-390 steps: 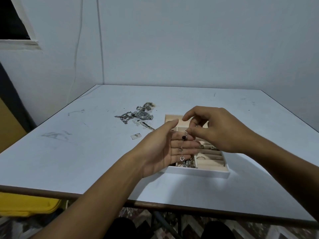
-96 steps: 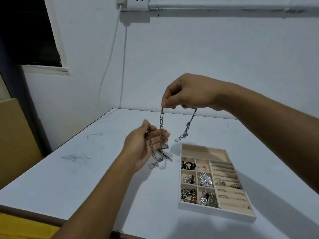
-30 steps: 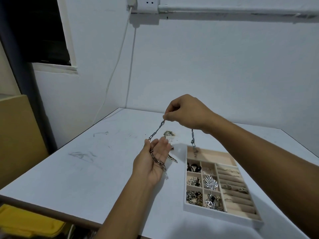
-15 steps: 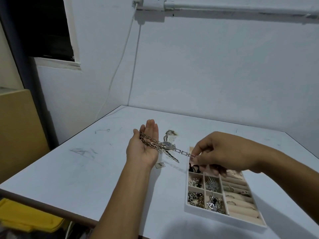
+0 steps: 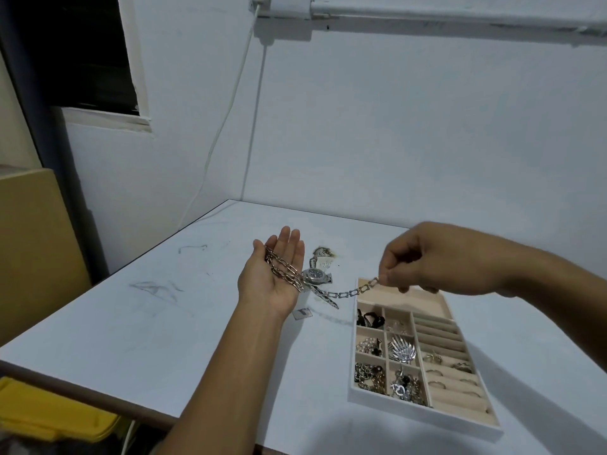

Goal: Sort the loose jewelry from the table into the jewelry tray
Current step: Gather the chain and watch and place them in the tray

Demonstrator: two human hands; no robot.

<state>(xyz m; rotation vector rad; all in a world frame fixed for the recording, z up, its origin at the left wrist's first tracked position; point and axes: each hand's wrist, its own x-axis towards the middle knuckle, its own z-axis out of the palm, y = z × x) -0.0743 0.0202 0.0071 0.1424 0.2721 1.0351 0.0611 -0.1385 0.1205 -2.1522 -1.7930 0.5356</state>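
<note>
We are holding our left hand flat and palm up above the table, fingers straight and together, pointing toward twelve o'clock. A silver link chain is lying across that palm in a couple of strands and sagging off its three o'clock edge toward our right hand, which is pinching the chain's other end between thumb and fingertips. That hand is hovering over the twelve o'clock end of the jewelry tray, which is sitting on the table at four o'clock from the left hand. Its small compartments are holding a silver leaf-shaped brooch and tangled chains; rings are sitting in the padded rows along its three o'clock side. A wristwatch is lying on the table at three o'clock from the left palm, with a small tag at six o'clock from it.
</note>
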